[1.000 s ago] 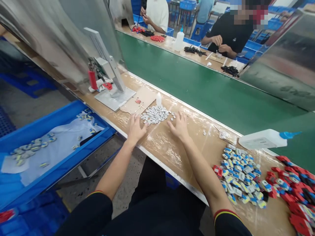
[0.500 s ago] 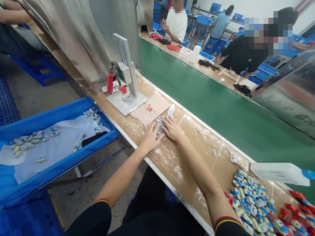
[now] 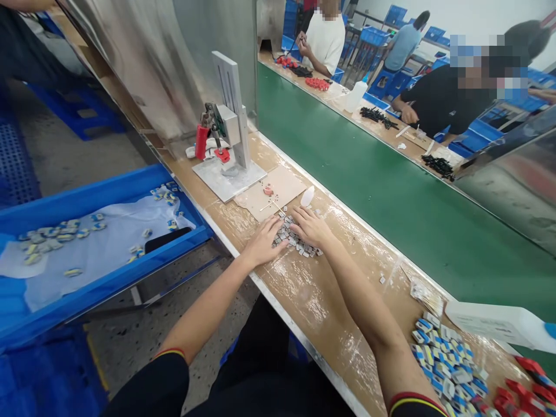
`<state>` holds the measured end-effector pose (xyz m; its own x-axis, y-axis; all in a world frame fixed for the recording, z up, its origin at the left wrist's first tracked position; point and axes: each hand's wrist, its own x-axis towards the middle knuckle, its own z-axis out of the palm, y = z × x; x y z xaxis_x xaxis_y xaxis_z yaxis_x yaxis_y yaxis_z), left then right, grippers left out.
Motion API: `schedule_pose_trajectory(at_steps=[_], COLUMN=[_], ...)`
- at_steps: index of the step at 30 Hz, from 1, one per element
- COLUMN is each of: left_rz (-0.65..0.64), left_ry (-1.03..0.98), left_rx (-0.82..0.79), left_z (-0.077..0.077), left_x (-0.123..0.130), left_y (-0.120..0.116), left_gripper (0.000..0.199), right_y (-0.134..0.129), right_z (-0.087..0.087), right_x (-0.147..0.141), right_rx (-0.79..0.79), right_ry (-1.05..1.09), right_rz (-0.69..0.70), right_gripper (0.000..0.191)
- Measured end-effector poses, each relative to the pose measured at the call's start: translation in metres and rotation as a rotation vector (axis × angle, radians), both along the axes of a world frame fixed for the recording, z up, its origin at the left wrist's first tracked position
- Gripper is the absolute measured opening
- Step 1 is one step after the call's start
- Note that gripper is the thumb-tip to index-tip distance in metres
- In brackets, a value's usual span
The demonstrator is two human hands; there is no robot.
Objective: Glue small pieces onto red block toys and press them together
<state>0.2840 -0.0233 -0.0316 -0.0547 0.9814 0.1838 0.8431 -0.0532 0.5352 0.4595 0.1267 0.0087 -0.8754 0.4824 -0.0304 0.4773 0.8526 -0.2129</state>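
Note:
A spread of small flat grey pieces (image 3: 304, 249) lies on the film-covered tabletop. My left hand (image 3: 266, 241) rests at the near left side of the spread, fingers stretched out and touching the pieces. On top of the pieces, from the right, lies my right hand (image 3: 313, 227), palm down with the fingers extended. Neither hand grips anything. Just beyond my fingertips are a small white translucent bottle or nozzle (image 3: 307, 197) and a thin white stick (image 3: 277, 205) at the edge of a cardboard sheet (image 3: 284, 184).
A clamp fixture with red handle (image 3: 202, 142) stands beyond the cardboard. The green conveyor belt (image 3: 347, 168) runs alongside. At right lie blue-and-white parts (image 3: 447, 359), red parts (image 3: 521, 399) and a white bottle (image 3: 490, 321). A blue tray (image 3: 104, 188) is left; co-workers sit across.
The grey pieces, bunched between my hands before, now lie more spread out, with more showing below my right hand. The whole view has shifted slightly.

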Motion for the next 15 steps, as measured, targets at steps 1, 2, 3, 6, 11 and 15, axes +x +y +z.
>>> schedule_pose_trajectory(at_steps=[1, 2, 3, 6, 11, 15], left_rz=[0.008, 0.011, 0.01, -0.005, -0.091, -0.19], left_ry=[0.031, 0.056, 0.071, 0.082, 0.061, 0.007], left_rx=[-0.027, -0.048, -0.059, -0.064, -0.053, -0.028], left_z=[0.003, 0.006, 0.008, 0.01, 0.001, -0.007], left_x=[-0.002, -0.004, -0.006, -0.007, 0.001, 0.013], left_y=[0.007, 0.014, 0.02, 0.025, -0.002, -0.017], left_gripper=[0.065, 0.065, 0.065, 0.063, 0.067, 0.071], right_y=[0.003, 0.006, 0.009, 0.011, -0.002, -0.004], right_z=[0.0, 0.001, 0.0, 0.0, 0.001, 0.003], right_x=[-0.011, -0.022, -0.031, -0.033, 0.029, 0.062], right_rx=[-0.006, -0.013, -0.019, -0.034, -0.051, -0.027], right_ry=[0.0, -0.003, -0.007, -0.021, -0.048, -0.033], right_rz=[0.005, 0.007, 0.007, 0.0, -0.019, -0.082], right_gripper=[0.064, 0.064, 0.064, 0.066, 0.066, 0.066])
